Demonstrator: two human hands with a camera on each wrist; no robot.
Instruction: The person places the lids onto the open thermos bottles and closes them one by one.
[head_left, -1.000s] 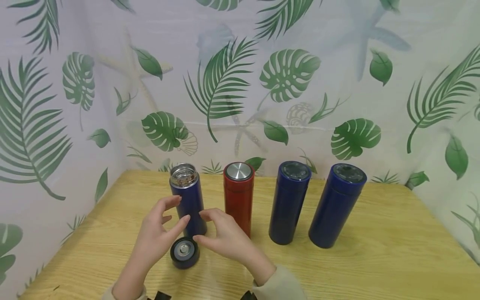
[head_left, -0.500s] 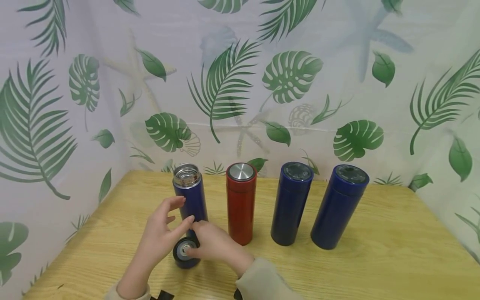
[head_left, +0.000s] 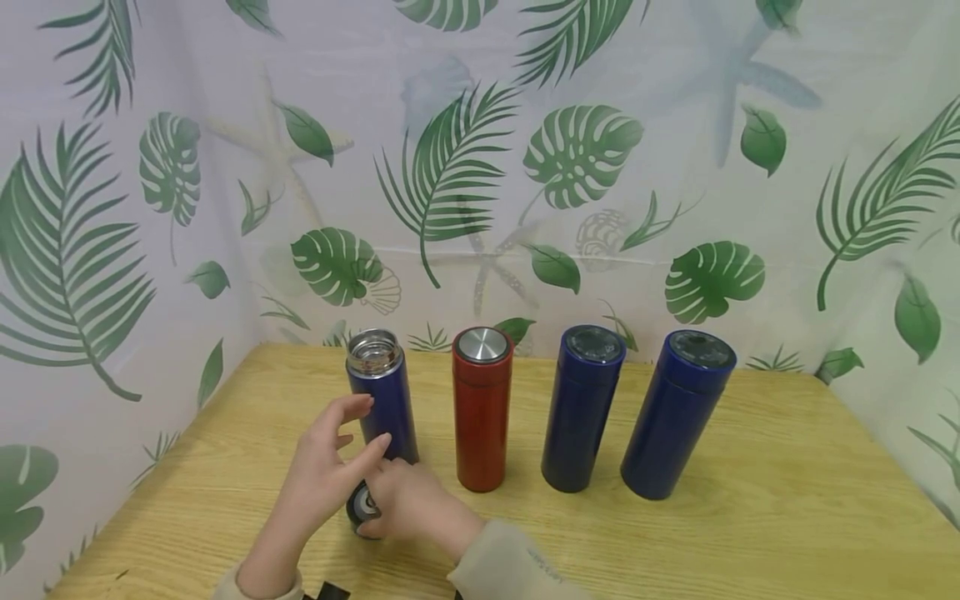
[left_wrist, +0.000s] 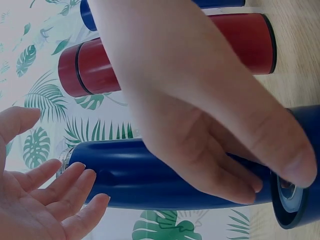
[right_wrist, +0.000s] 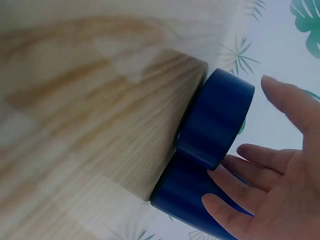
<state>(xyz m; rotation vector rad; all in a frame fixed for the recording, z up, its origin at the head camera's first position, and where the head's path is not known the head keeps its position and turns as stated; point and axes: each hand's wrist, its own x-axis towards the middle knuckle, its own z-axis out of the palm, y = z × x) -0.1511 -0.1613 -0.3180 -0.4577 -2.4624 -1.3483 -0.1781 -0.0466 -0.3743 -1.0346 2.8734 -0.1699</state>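
Note:
An uncapped blue thermos flask (head_left: pixel 386 408) stands upright at the left of the row, its steel mouth (head_left: pixel 373 353) bare. In front of its base lies its dark blue lid (right_wrist: pixel 217 117), inner side up. My right hand (head_left: pixel 416 500) reaches down over the lid and partly hides it in the head view. In the right wrist view its fingers are extended at the lid's edge, with the thumb apart from it. Beside the flask my left hand (head_left: pixel 322 462) hovers with fingers spread and relaxed, holding nothing.
A red thermos flask (head_left: pixel 482 417) with a steel-topped lid stands right of the uncapped one. Further right are two capped blue flasks, one upright (head_left: pixel 581 417) and another (head_left: pixel 675 417) at the end. All stand on a wooden table (head_left: pixel 780 500) before a leaf-print cloth (head_left: pixel 465 50).
My right hand has moved down and left from beside the uncapped flask to over the lid. My left hand stays nearly where it was.

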